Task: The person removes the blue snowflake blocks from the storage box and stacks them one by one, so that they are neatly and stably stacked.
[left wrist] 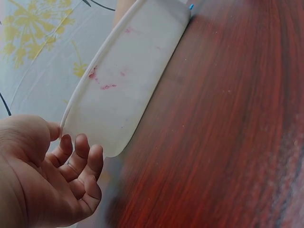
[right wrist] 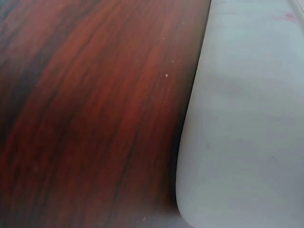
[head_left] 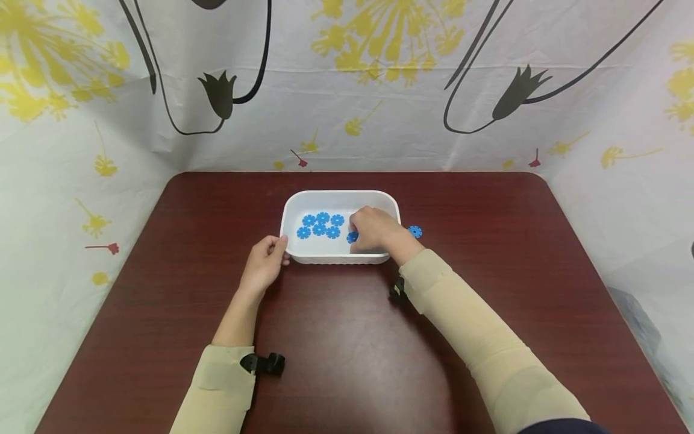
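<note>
A white plastic tray (head_left: 338, 259) stands on the table, and several blue notched discs (head_left: 320, 229) lie flat in its left half. My left hand (head_left: 262, 265) grips the tray's left end, thumb at the rim and fingers curled below it; the left wrist view shows this hand (left wrist: 47, 175) beside the long outer wall of the tray (left wrist: 128, 85). Reaching over the right end, my right hand (head_left: 374, 229) pinches one blue notched disc (head_left: 352, 237) between thumb and forefinger, low inside the tray. That hand is outside the right wrist view, where the tray's outer wall (right wrist: 242, 118) shows.
Another blue notched disc (head_left: 415, 231) is on the table just right of the tray, close to my right wrist. The dark red wooden table (head_left: 347, 337) reaches a patterned curtain (head_left: 347, 144) at the back and sides.
</note>
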`<state>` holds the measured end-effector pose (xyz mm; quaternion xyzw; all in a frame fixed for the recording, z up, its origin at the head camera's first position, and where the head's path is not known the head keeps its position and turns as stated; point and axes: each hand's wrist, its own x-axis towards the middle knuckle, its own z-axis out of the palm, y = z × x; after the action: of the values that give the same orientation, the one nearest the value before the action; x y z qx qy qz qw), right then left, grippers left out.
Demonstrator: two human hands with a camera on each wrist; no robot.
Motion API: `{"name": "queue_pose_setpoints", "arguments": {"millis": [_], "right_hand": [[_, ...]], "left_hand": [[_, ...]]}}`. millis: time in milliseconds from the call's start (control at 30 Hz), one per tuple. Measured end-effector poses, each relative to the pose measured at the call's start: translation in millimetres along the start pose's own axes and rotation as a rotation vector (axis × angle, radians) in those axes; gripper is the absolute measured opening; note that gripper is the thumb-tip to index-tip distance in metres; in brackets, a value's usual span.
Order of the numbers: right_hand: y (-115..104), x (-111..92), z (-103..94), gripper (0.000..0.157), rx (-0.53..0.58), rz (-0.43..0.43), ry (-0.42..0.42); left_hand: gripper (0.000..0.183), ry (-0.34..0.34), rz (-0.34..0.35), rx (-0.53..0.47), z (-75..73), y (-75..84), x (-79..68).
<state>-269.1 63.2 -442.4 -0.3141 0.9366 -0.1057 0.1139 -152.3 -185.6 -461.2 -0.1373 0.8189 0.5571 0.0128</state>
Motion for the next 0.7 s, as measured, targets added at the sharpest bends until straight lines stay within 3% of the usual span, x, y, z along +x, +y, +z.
{"name": "queue_pose_setpoints", "arguments": {"millis": [300, 500, 700], "right_hand": [[0.7, 0.6, 0.2, 0.028, -0.048, 0.011, 0.019], [3.4, -0.3, -0.6, 0.038, -0.075, -0.012, 0.059], [4.9, -2.1, -4.5, 0.037, -0.042, -0.02, 0.083]], "left_hand": [[0.039, 0.0, 0.001, 0.005, 0.8, 0.2, -0.7], [0.04, -0.003, -0.003, 0.006, -0.1, 0.4, -0.3], [0.04, 0.0, -0.004, 0.001, -0.7, 1.4, -0.5]]}}
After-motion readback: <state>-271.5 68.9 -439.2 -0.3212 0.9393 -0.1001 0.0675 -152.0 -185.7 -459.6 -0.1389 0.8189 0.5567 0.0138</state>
